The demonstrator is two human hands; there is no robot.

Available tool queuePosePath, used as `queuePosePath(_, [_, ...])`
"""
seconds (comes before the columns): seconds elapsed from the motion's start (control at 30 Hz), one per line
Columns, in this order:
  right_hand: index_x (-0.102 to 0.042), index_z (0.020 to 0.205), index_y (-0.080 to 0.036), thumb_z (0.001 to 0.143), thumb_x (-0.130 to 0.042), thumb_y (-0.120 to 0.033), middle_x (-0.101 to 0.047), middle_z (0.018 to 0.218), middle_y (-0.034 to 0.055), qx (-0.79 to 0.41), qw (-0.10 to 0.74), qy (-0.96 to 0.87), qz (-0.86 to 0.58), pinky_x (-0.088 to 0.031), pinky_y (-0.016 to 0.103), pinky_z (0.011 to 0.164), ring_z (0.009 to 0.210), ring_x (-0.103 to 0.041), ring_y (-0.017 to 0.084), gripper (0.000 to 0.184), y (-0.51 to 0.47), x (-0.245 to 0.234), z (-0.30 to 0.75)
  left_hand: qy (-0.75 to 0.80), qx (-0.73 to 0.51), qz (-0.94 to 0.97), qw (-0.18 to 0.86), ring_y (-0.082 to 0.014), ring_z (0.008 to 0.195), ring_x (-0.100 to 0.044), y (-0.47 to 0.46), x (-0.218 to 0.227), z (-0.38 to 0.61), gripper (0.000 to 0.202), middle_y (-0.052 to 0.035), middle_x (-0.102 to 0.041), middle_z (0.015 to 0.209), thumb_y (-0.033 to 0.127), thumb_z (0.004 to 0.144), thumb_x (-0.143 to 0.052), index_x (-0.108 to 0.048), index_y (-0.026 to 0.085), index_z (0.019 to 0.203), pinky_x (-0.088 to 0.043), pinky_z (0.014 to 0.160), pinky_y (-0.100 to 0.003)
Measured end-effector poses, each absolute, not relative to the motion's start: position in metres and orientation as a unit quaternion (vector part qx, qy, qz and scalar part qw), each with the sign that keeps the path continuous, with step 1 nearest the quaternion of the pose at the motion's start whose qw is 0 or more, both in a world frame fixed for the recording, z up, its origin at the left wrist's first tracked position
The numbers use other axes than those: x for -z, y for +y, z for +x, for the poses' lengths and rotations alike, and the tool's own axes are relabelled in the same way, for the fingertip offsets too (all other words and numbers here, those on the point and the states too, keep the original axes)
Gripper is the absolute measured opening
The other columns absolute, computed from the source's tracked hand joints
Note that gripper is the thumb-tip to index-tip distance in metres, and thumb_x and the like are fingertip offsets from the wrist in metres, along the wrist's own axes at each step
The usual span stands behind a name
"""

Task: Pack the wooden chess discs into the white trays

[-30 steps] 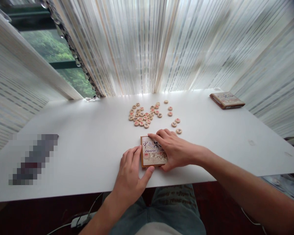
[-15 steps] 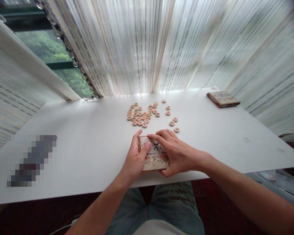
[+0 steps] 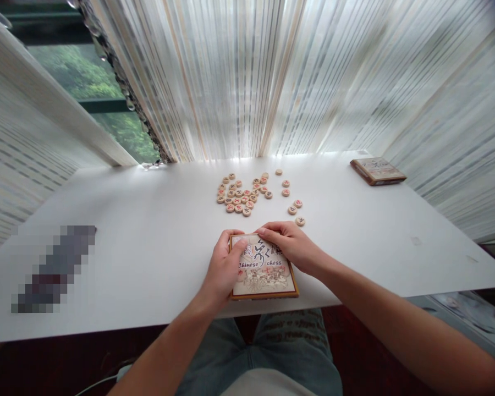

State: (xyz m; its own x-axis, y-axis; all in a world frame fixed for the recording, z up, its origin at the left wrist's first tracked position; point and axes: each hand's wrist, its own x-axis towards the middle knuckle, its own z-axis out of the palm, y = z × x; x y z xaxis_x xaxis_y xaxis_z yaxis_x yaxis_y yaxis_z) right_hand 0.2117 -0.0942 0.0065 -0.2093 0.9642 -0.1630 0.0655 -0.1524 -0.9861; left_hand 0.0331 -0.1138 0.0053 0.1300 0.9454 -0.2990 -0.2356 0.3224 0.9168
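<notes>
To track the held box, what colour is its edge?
Golden-brown edge; best in the head view.

- Bare, sleeveless left forearm [image 3: 165, 344] angled inward and forward, wrist nearly straight.
- Bare left hand [image 3: 221, 267] closed in a grip, thumb [image 3: 238, 248] lying on top.
- Bare, sleeveless right forearm [image 3: 375, 308] slanting in from lower right.
- Bare right hand [image 3: 295, 246] palm down, fingertips [image 3: 261, 231] pointing toward the left, near its partner.

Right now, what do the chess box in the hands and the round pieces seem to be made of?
Chess box: probably cardboard with a smooth printed finish, as lettering and drawings cover its top.
Round pieces: likely wood, fairly matte, judging from their pale tan colour; plastic is possible.
</notes>
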Motion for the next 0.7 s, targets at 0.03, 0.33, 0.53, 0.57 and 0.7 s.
queuePosePath(0.03, [-0.073, 0.079, -0.017, 0.086, -0.077, -0.057, -0.064, 0.070, 0.0011, -0.585, 0.393, -0.510, -0.492, -0.043, 0.029, 0.059, 0.064, -0.055, 0.016, 0.041, -0.093, -0.006, 0.210, 0.484, -0.446, 0.371, 0.655, -0.0183, 0.065, -0.071, -0.112, -0.005, 0.032, 0.037, 0.0023, -0.070, 0.077, 0.045, 0.086, -0.076, -0.057, 0.023, 0.107, -0.056, 0.058, -0.025])
queuePosePath(0.33, [-0.066, 0.111, -0.022, 0.084, -0.079, -0.054, -0.072, 0.089, 0.0031, -0.635, 0.457, -0.372, -0.499, -0.058, 0.034, 0.068, 0.078, -0.070, 0.022, 0.044, -0.106, -0.011, 0.192, 0.500, -0.460, 0.404, 0.612, -0.0171, 0.064, -0.068, -0.101, -0.006, 0.026, 0.036, 0.0014, -0.068, 0.078, 0.052, 0.088, -0.076, -0.061, 0.022, 0.100, -0.054, 0.058, -0.025])
queuePosePath(0.53, [-0.062, 0.121, -0.027, 0.078, -0.085, -0.052, -0.071, 0.099, 0.0018, -0.605, 0.498, -0.341, -0.519, -0.059, 0.034, 0.069, 0.084, -0.070, 0.022, 0.055, -0.107, -0.010, 0.190, 0.513, -0.449, 0.418, 0.600, -0.0188, 0.077, -0.070, -0.101, -0.009, 0.032, 0.037, -0.0018, -0.071, 0.096, 0.046, 0.095, -0.070, -0.060, 0.025, 0.124, -0.054, 0.062, -0.024])
queuePosePath(0.57, [-0.063, 0.119, -0.027, 0.078, -0.085, -0.052, -0.070, 0.098, 0.0012, -0.601, 0.502, -0.342, -0.520, -0.058, 0.032, 0.068, 0.082, -0.069, 0.021, 0.053, -0.105, -0.010, 0.191, 0.510, -0.445, 0.421, 0.603, -0.0196, 0.080, -0.071, -0.102, -0.009, 0.033, 0.042, -0.0031, -0.072, 0.102, 0.046, 0.096, -0.069, -0.057, 0.026, 0.131, -0.055, 0.063, -0.025])
queuePosePath(0.7, [-0.063, 0.110, -0.026, 0.077, -0.086, -0.050, -0.068, 0.089, -0.0011, -0.610, 0.499, -0.326, -0.522, -0.056, 0.030, 0.063, 0.075, -0.065, 0.019, 0.047, -0.101, -0.014, 0.192, 0.503, -0.454, 0.447, 0.584, -0.0220, 0.097, -0.072, -0.102, -0.004, 0.035, 0.053, -0.0069, -0.071, 0.118, 0.041, 0.096, -0.072, -0.051, 0.026, 0.142, -0.060, 0.080, -0.031])
